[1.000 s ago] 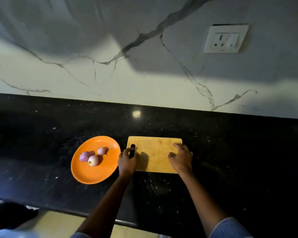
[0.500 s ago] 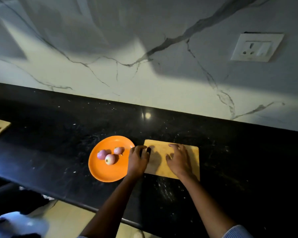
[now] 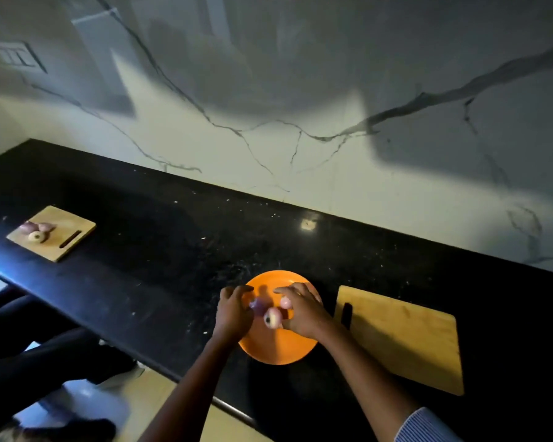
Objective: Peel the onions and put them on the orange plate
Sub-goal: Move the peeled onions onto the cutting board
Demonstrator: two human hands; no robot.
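Observation:
The orange plate (image 3: 276, 350) sits near the front edge of the black counter. Three small onions lie on it: a purple one (image 3: 260, 306), a pink one (image 3: 286, 303) and a pale one with a dark end (image 3: 272, 318). My left hand (image 3: 233, 314) is at the plate's left rim, fingers curled, right beside the purple onion. Whether it grips anything is blurred. My right hand (image 3: 305, 314) hovers over the plate's right side, fingers spread and arched above the pink and pale onions.
A bare wooden cutting board (image 3: 403, 336) lies just right of the plate. A second board (image 3: 55, 237) at the far left holds more onions (image 3: 37, 236). The marble wall rises behind the counter. Someone's dark-clad legs (image 3: 29, 355) are below the counter edge at lower left.
Both hands left the right cutting board and moved left onto the orange plate. The view swung left, bringing the far-left board with onions into sight.

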